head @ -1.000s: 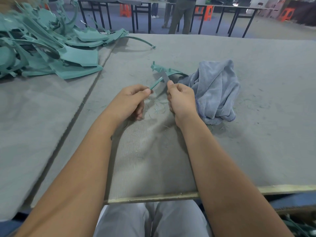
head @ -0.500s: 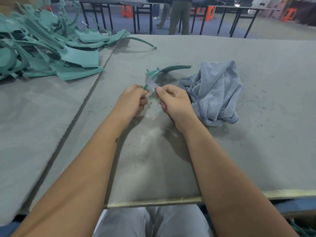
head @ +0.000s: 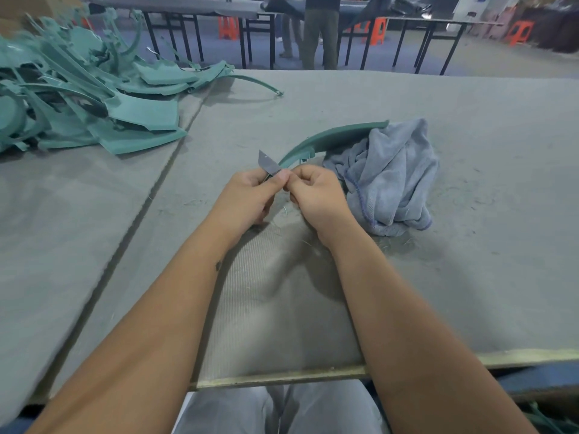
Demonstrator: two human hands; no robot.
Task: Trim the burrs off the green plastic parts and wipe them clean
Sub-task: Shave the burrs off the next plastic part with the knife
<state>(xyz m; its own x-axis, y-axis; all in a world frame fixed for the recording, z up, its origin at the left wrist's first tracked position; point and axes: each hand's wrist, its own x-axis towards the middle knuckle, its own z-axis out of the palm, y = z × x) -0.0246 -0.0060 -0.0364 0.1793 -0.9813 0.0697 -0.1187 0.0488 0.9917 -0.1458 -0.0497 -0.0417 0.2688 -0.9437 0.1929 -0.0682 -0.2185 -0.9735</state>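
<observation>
A long curved green plastic part (head: pixel 332 134) arcs from my hands up to the right, and its far end lies over the grey-blue cloth (head: pixel 391 173). My left hand (head: pixel 247 195) grips the near end of the part, which is hidden in my fingers. My right hand (head: pixel 316 192) pinches a small grey blade (head: pixel 267 161), which sticks up to the left against the part's near end. Both hands meet just above the grey felt table (head: pixel 470 261).
A big heap of green plastic parts (head: pixel 94 101) covers the far left of the table. Thin shavings lie on the felt around my hands. The table's front edge (head: pixel 282 375) runs above my lap. Black-legged tables, orange stools and a standing person are beyond.
The green part has been turned so its long curved arm points right over the cloth. The blade has shifted to the part's near end, and my hands have drawn close together.
</observation>
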